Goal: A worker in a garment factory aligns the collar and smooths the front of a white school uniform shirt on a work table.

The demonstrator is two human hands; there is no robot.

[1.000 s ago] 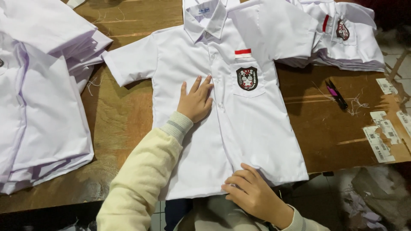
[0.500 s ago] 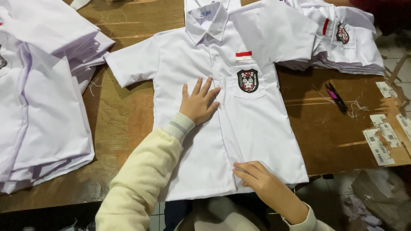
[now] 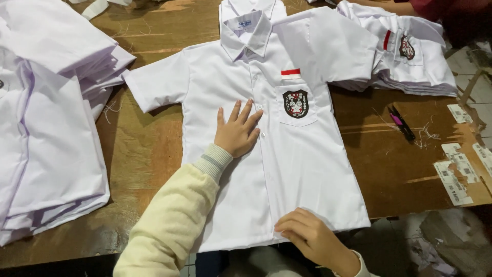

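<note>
White shirt (image 3: 256,154) with a red-and-white stripe (image 3: 290,74) and dark crest badge (image 3: 295,103); cream sleeve (image 3: 169,225); brown wooden worktop (image 3: 148,149); pink-handled snips (image 3: 401,122) at three o'clock.

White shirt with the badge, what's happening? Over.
Left hand flat on white short-sleeved shirt. Right hand pressing its bottom hem. Nothing lying on top.

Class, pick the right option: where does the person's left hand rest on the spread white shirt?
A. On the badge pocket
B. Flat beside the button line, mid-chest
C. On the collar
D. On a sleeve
B: the left hand lies flat, fingers spread, on the white shirt next to the button line, left of the badge pocket in the picture.
</note>
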